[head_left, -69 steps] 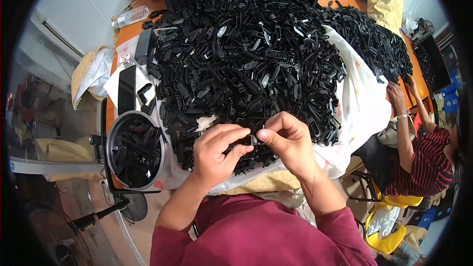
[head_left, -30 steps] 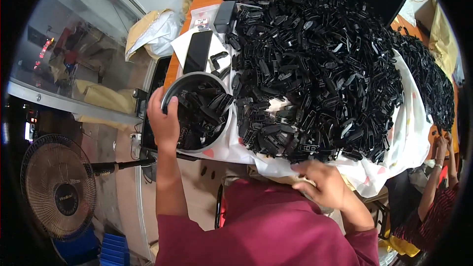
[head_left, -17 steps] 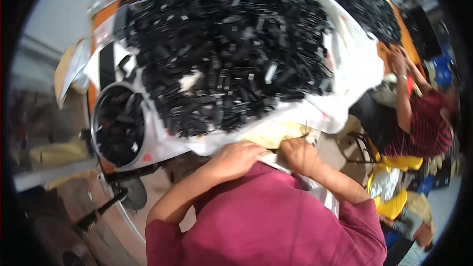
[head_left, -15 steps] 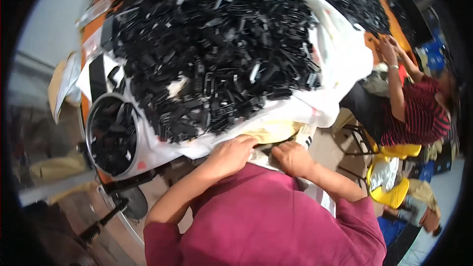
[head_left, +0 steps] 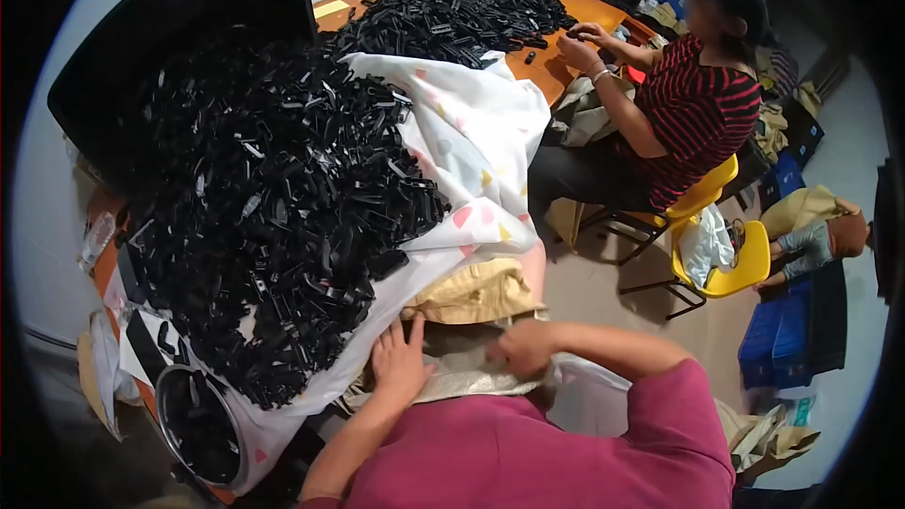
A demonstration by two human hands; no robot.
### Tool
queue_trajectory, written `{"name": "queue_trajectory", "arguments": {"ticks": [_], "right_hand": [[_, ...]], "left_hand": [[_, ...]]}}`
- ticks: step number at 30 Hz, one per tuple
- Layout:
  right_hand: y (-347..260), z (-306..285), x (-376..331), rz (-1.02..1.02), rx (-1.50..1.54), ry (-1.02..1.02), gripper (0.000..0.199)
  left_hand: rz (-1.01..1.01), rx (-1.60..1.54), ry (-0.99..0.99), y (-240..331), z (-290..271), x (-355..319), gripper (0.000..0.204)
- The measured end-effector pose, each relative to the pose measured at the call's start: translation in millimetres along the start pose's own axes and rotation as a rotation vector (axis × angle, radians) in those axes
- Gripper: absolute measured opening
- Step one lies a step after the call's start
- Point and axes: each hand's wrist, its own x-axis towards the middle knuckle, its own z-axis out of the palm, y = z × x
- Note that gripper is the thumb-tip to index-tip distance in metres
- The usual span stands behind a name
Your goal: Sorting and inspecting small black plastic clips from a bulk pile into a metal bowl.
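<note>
A tan woven sack (head_left: 476, 290) lies with its mouth spread against the table's front edge, close to my body. My left hand (head_left: 401, 363) rests at the left side of the mouth, fingers stretched and apart, touching the sack and the edge of the white patterned cloth. Over the right side of the opening is my right hand (head_left: 525, 347), its fingers curled and slightly blurred; whatever they hold is hidden. A big heap of small black plastic parts (head_left: 283, 217) lies on the white patterned cloth (head_left: 481, 151) ahead of me.
A round container (head_left: 236, 452) of black parts stands at the near left. At the far right, a seated person (head_left: 702, 94) in a striped shirt handles small parts beside a second black heap (head_left: 452, 19). A yellow chair (head_left: 745, 259) holds a white bag; blue crates (head_left: 778, 335) stand behind.
My view has turned toward the right. Both hands were gripping the sack's rim; now the left has spread its fingers, and the right sits over the sack's mouth, farther from the left.
</note>
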Motion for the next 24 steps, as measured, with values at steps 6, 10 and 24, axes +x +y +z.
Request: {"name": "queue_trajectory", "arguments": {"ticks": [6, 10, 24], "right_hand": [[19.7, -57.9, 112.7, -0.326, 0.463, 0.105, 0.065], [2.9, -71.9, 120.8, -0.316, 0.066, 0.332, 0.042], [-306.0, -79.3, 213.6, -0.176, 1.037, -0.101, 0.034]], "left_hand": [[0.333, -0.216, -0.032, -63.6, 165.0, 3.7, 0.051], [0.266, -0.528, -0.460, -15.7, 48.7, -4.4, 0.039], [0.029, -1.412, 0.154, -12.4, -28.3, -28.7, 0.035]]}}
